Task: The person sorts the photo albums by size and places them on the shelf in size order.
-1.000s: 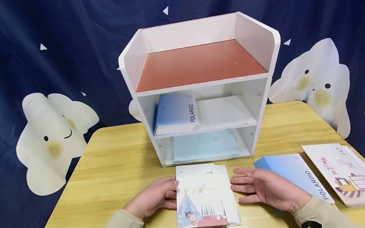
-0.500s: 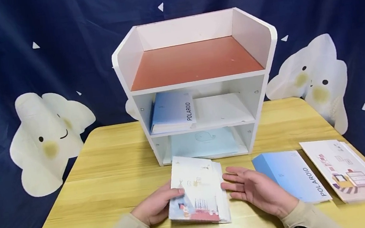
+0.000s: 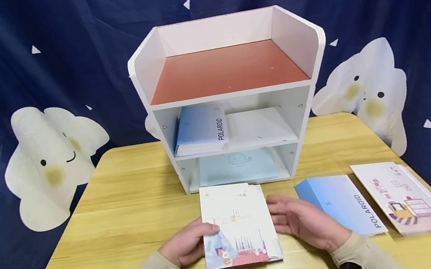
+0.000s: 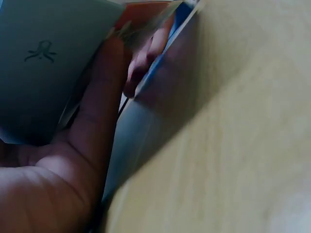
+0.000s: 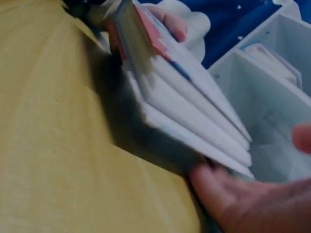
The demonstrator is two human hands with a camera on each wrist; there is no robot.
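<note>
Before the white shelf (image 3: 228,71), the left hand (image 3: 186,245) pinches the illustrated book (image 3: 238,226) by its left edge, thumb on top; the right hand (image 3: 304,221), fingers loosely extended, touches its opposite edge.

The yellow wood-grain, round-cornered table (image 3: 91,239) carries a white, red-topped shelf unit (image 3: 228,71) at twelve o'clock. Toward three o'clock lie a blue-to-white rectangular album (image 3: 343,205) lettered POLAROID and, near it, farther out, a pale pink, illustrated rectangular book (image 3: 405,198).
</note>
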